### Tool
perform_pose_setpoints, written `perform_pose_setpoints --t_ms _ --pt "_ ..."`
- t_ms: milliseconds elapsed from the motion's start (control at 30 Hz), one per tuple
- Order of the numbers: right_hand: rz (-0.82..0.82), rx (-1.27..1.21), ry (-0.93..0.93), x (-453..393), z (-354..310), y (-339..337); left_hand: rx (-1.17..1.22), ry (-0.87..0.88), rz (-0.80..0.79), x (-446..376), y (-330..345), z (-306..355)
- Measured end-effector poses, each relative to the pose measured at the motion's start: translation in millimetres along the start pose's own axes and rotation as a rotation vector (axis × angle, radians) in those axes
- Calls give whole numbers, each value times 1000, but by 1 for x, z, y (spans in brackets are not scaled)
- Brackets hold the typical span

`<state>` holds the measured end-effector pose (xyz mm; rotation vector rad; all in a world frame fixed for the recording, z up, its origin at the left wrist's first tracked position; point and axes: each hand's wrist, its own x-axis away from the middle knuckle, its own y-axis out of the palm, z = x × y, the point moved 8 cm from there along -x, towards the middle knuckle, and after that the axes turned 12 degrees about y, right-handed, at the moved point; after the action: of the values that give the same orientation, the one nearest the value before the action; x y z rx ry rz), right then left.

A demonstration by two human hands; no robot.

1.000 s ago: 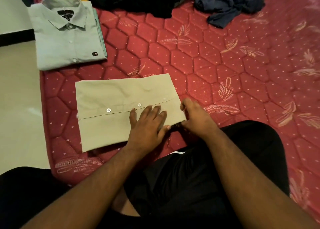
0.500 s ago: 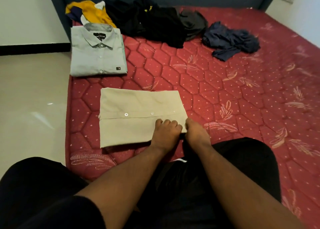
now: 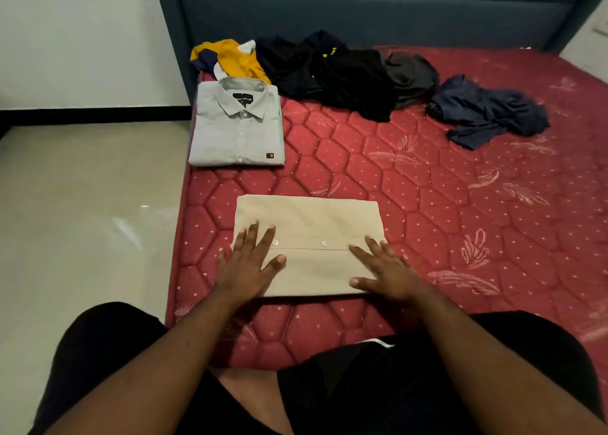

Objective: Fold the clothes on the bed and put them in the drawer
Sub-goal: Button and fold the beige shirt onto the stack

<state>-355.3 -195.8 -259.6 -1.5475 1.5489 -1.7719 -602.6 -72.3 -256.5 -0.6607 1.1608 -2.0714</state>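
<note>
A beige shirt [image 3: 316, 224] lies folded into a rectangle near the front edge of the red mattress [image 3: 427, 204], its button strip facing up. My left hand [image 3: 246, 267] rests flat on its left end with the fingers spread. On the right end my right hand [image 3: 385, 270] lies flat too, fingers straight. A folded light grey shirt [image 3: 237, 132] sits behind it at the mattress's left edge. No drawer is in view.
Unfolded clothes lie along the headboard: a yellow garment [image 3: 233, 59], a black pile [image 3: 329, 72], a dark grey piece [image 3: 411, 72] and a navy piece [image 3: 487, 112]. Pale floor [image 3: 82, 220] lies left of the bed. My knees in black shorts fill the foreground.
Both hands have left the shirt's right end, where they were bunched together, and spread apart flat onto its two ends. My view has lifted to take in the headboard.
</note>
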Motion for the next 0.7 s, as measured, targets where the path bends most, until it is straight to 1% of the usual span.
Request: perform_pose_setpoints --t_ms 33,67,100,133,167,200,233,267,333,367,433,467,533,600,633,667,700 --pt "-5 -100 10 -4 7 -4 58 -29 73 0 -8 -7" --pt "54 -305 9 -8 13 -14 108 -99 210 1 -21 -17" --pt "156 -594 15 -10 19 -28 168 -209 353 1 -35 -30" --pt "269 -882 52 -10 27 -39 296 -301 440 0 -43 -41" --pt "325 -1098 109 -15 35 -44 479 -378 464 -5 -47 -50" --pt "306 -1233 195 -20 39 -45 684 -432 421 -16 -43 -61" --pt "233 -1305 286 -25 42 -43 832 -474 309 -26 -41 -64" --pt "138 -1323 358 -31 43 -41 899 -525 193 -33 -39 -68" --pt "-47 -1295 470 -44 46 -39 865 -618 -60 -44 -36 -73" --pt "-122 -1258 514 -49 48 -39 841 -621 -144 -48 -36 -71" --pt "-244 -1187 538 -52 44 -41 850 -586 -246 -58 -35 -60" --pt "-269 -1162 518 -55 42 -44 858 -574 -273 -60 -34 -53" --pt "-264 -1134 454 -55 37 -58 952 -536 -276 -63 -35 -39" --pt "-177 -1167 341 -48 31 -84 1120 -447 -231 -67 -51 -19" --pt "-98 -1185 243 -43 28 -101 1192 -358 -168 -72 -67 -11" --pt "-4 -1199 113 -35 26 -122 1214 -199 -81 -79 -91 -1" --pt "95 -1194 -40 -25 22 -143 1157 -4 17 -80 -121 9"
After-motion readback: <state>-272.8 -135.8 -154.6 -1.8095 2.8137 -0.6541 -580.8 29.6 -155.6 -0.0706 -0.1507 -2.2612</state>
